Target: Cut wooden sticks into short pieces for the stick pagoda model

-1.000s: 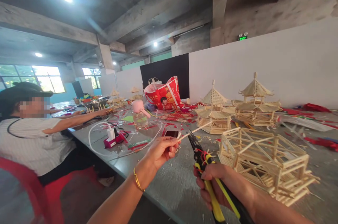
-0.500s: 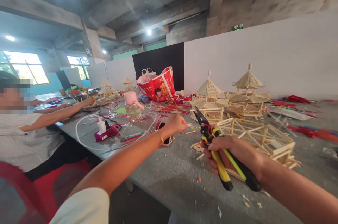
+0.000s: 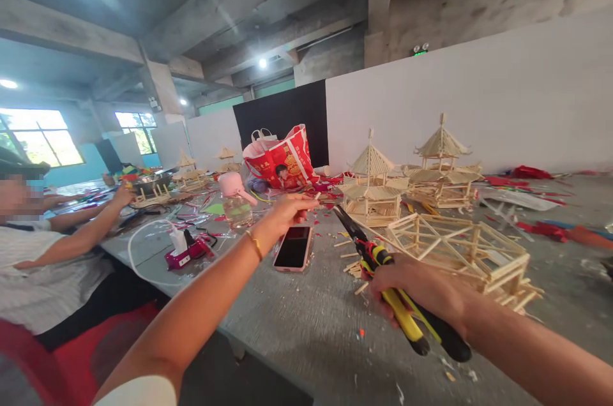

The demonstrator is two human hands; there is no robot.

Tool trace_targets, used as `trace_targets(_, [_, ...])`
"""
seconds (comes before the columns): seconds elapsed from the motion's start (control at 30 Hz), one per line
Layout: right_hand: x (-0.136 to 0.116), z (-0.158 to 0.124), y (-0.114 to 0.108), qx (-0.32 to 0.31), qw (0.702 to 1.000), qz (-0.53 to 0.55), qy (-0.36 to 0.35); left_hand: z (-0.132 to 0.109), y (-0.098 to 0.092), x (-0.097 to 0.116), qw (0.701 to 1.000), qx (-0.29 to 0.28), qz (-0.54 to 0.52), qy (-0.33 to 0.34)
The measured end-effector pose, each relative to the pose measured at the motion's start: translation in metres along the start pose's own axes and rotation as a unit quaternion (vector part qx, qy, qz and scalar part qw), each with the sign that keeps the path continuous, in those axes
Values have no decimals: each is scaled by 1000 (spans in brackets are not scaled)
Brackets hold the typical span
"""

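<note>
My left hand (image 3: 287, 211) is closed in a pinch on a short wooden stick (image 3: 317, 197), held above the far end of a pink-edged phone (image 3: 293, 249). In my right hand (image 3: 402, 281) are yellow-and-black pliers (image 3: 366, 253), their dark jaws pointing up and left towards the left hand. Cut sticks (image 3: 355, 267) lie on the table beside the pliers. Just right of the pliers stands an open wooden stick frame (image 3: 460, 246), partly hidden by my right hand and forearm.
Behind the frame stand two stick pavilions (image 3: 371, 182) (image 3: 443, 163). A pink-lidded bottle (image 3: 235, 202), a red bag (image 3: 282, 160) and a purple tissue-topped box (image 3: 179, 256) are on the table (image 3: 306, 310). At the left, a person (image 3: 33, 259) reaches towards a metal bowl (image 3: 153, 184).
My left hand has moved left, uncovering the phone, and the stick in its fingers shows more clearly. The plier jaws have shifted left. The other person's arm has drawn back left.
</note>
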State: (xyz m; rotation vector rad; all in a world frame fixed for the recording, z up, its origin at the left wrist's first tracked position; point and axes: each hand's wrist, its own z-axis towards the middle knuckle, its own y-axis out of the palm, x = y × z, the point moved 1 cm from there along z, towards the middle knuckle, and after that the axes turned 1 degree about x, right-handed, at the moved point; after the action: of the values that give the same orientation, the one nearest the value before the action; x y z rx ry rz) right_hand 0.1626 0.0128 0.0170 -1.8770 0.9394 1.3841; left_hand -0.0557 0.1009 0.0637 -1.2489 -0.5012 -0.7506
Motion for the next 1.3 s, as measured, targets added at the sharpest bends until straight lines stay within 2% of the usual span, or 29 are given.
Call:
trace_targets(0.07, [4, 3, 4, 8, 1000, -22, 9, -13, -19, 9, 992, -36, -123, -4])
trace_targets(0.13, [8, 4, 9, 7, 999, -27, 19, -26, -28, 18, 983, -50, -177, -1])
trace_targets(0.2, [10, 3, 13, 3, 999, -34, 20, -33, -29, 24, 988, -38, -147, 15])
trace_targets(0.27, [6, -3, 16, 6, 1000, -23, 11, -36, -25, 26, 995, -2, -88, 42])
trace_targets(0.33, [-4, -12, 14, 19, 999, 27, -17, -36, -16, 22, 997, 9, -35, 62])
trace_targets(0.43, [-27, -32, 2, 35, 986, 132, -98, -37, 3, 12, 992, -40, 46, 108])
trace_targets(0.57, [-52, -57, -18, 43, 971, 166, -169, -36, 31, 5, 951, -122, 175, 225])
trace_targets(0.63, [-57, -62, -25, 57, 970, 153, -182, -31, 43, 3, 927, -179, 211, 254])
trace_targets(0.7, [-58, -63, -28, 66, 969, 147, -186, -24, 53, -1, 912, -211, 237, 258])
trace_targets(0.93, [-55, -57, -31, 60, 969, 124, -203, -12, 76, -15, 899, -247, 275, 236])
trace_targets(1.03, [-55, -58, -31, 38, 970, 124, -203, -15, 73, -14, 899, -254, 270, 232])
trace_targets(1.13, [-55, -60, -31, 49, 968, 115, -217, -23, 57, -7, 907, -247, 245, 239])
trace_targets(1.23, [-54, -59, -31, 102, 962, 44, -250, -33, 37, 7, 937, -216, 161, 224])
trace_targets(1.3, [-52, -55, -31, 164, 951, -33, -260, -42, 27, 19, 964, -202, 50, 165])
